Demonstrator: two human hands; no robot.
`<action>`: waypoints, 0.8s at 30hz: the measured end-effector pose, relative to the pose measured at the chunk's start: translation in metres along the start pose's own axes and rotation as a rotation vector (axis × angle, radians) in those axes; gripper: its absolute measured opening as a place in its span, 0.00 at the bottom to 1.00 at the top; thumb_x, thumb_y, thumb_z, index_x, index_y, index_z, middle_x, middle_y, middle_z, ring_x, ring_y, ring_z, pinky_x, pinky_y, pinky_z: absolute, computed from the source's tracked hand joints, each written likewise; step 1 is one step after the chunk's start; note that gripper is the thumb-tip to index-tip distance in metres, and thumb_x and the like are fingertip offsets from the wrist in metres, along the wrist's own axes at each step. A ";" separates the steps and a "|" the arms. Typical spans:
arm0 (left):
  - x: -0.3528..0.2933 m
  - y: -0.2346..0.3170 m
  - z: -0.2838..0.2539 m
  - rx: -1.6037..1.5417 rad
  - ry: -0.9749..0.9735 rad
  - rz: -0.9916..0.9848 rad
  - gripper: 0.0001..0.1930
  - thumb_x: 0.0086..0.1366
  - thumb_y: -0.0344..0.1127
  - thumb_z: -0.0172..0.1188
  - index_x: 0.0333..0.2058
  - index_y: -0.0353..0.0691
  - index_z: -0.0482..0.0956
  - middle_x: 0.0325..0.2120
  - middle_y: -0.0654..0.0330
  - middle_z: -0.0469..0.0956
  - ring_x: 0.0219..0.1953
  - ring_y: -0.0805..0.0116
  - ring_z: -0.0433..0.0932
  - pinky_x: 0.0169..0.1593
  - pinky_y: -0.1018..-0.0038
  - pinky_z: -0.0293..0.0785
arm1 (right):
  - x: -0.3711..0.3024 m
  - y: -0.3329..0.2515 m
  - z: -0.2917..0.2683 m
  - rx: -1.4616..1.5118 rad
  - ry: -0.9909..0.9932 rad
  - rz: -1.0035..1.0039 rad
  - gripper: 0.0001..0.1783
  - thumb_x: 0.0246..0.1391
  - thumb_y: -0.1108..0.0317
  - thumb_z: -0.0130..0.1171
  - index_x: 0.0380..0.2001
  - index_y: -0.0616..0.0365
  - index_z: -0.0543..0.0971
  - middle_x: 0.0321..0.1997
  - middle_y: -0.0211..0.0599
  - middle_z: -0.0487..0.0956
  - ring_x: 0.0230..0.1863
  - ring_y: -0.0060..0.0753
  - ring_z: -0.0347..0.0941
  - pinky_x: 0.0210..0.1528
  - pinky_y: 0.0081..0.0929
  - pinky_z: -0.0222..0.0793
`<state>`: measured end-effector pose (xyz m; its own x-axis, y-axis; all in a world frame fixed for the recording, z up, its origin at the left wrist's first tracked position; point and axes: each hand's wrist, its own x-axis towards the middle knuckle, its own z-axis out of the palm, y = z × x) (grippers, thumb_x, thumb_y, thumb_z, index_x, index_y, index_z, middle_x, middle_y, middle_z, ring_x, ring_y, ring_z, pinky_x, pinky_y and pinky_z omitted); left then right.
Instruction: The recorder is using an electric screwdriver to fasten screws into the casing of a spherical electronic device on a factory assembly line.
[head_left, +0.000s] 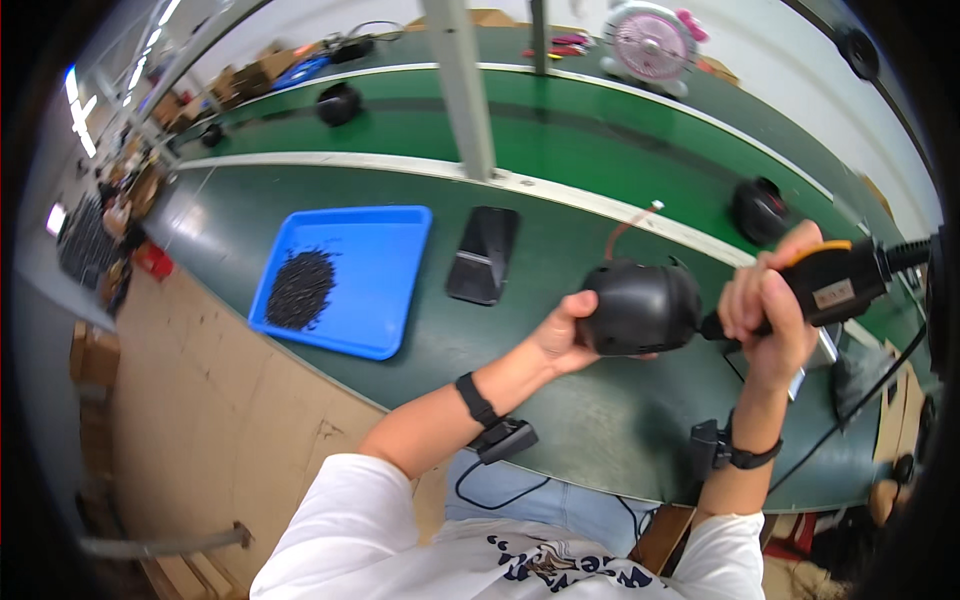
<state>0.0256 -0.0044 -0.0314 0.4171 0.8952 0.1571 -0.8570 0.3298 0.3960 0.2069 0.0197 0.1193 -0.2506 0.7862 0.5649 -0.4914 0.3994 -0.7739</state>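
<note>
My left hand [567, 338] is closed round the left side of a rounded black plastic housing [642, 308], holding it above the green table. From the housing's top a thin red wire [617, 233] runs to a small white connector. My right hand [765, 300] grips a black and orange electric screwdriver [832, 284] lying sideways. Its tip end points left and meets the housing's right side; whether it sits on a screw cannot be made out. Left of the hands, a blue tray [399, 290] carries a pile of small black screws [301, 290].
A black phone [484, 255] lies between tray and hands. Behind the white rail, a green belt [560, 130] bears black housings [760, 210] [339, 104]. A metal post [459, 90] rises at the rail. A pink fan [651, 45] stands at the back. The screwdriver's cable [908, 254] runs right.
</note>
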 end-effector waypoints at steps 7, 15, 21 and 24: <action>-0.002 0.002 -0.003 -0.037 0.001 -0.038 0.49 0.48 0.58 0.74 0.66 0.52 0.60 0.63 0.51 0.65 0.64 0.44 0.66 0.57 0.32 0.69 | 0.001 -0.025 -0.023 0.031 -0.081 -0.097 0.14 0.59 0.70 0.55 0.44 0.59 0.62 0.18 0.29 0.63 0.15 0.22 0.58 0.19 0.23 0.61; 0.004 0.005 0.014 0.087 0.293 0.024 0.55 0.44 0.61 0.75 0.68 0.52 0.55 0.66 0.49 0.58 0.68 0.41 0.59 0.64 0.29 0.59 | -0.027 -0.094 -0.110 -0.190 0.282 -0.185 0.09 0.62 0.67 0.51 0.36 0.63 0.72 0.24 0.37 0.70 0.31 0.34 0.71 0.50 0.51 0.74; 0.012 -0.008 0.005 0.089 0.240 0.030 0.56 0.46 0.70 0.70 0.69 0.52 0.56 0.67 0.51 0.59 0.69 0.44 0.59 0.66 0.32 0.57 | -0.040 -0.074 -0.134 -0.522 0.512 -0.253 0.09 0.56 0.75 0.62 0.36 0.62 0.71 0.17 0.33 0.72 0.16 0.25 0.69 0.22 0.26 0.71; 0.011 -0.010 0.003 0.114 0.217 0.034 0.54 0.48 0.70 0.68 0.68 0.50 0.57 0.67 0.51 0.59 0.69 0.44 0.59 0.66 0.33 0.57 | -0.048 -0.056 -0.149 -0.506 0.496 -0.209 0.09 0.55 0.76 0.62 0.35 0.62 0.71 0.17 0.33 0.71 0.15 0.24 0.69 0.20 0.24 0.67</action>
<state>0.0403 0.0013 -0.0306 0.3035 0.9526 -0.0210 -0.8245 0.2736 0.4953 0.3707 0.0297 0.0928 0.2717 0.7428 0.6118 -0.0125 0.6384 -0.7696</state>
